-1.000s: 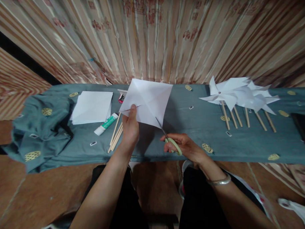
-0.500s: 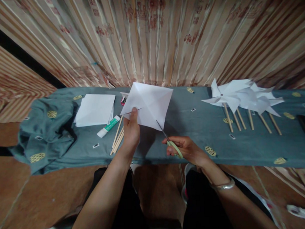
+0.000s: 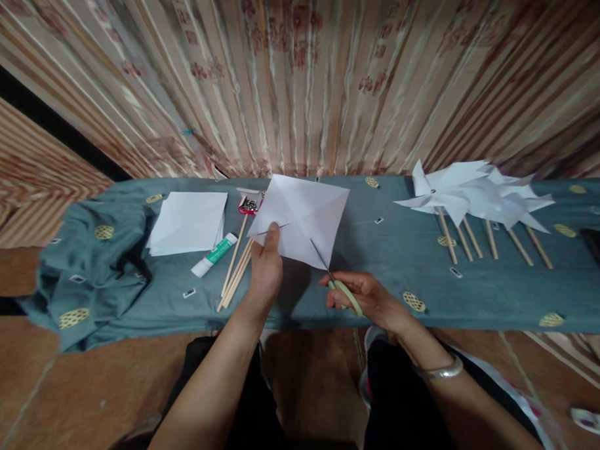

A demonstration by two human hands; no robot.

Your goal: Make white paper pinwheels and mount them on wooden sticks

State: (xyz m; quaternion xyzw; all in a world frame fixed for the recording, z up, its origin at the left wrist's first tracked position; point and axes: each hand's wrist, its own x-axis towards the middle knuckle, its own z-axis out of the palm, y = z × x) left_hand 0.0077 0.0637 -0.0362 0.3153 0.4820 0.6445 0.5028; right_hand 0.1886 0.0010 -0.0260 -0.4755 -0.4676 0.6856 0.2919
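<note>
A creased square sheet of white paper [image 3: 306,208] is held up above the cloth, gripped near its left corner by my left hand [image 3: 267,269]. My left thumb lies on top beside a slit in that corner; the fingers underneath are hidden. My right hand [image 3: 364,295] is wrapped round the green handles of a pair of scissors [image 3: 349,297]. The blades meet the paper at its near corner, with one blade showing over the sheet and pointing toward its middle.
On the cloth-covered table [image 3: 360,249] lie a stack of white paper [image 3: 189,222], a glue stick [image 3: 214,255], several wooden sticks [image 3: 237,273] and a red box of small metal pieces [image 3: 250,206]. Several paper pinwheels [image 3: 476,192] on sticks lie at the right. A patterned curtain [image 3: 295,87] hangs behind.
The paper and my left hand have shifted slightly right and lower in view, uncovering more of the red box. The scissors stay at the paper's near corner.
</note>
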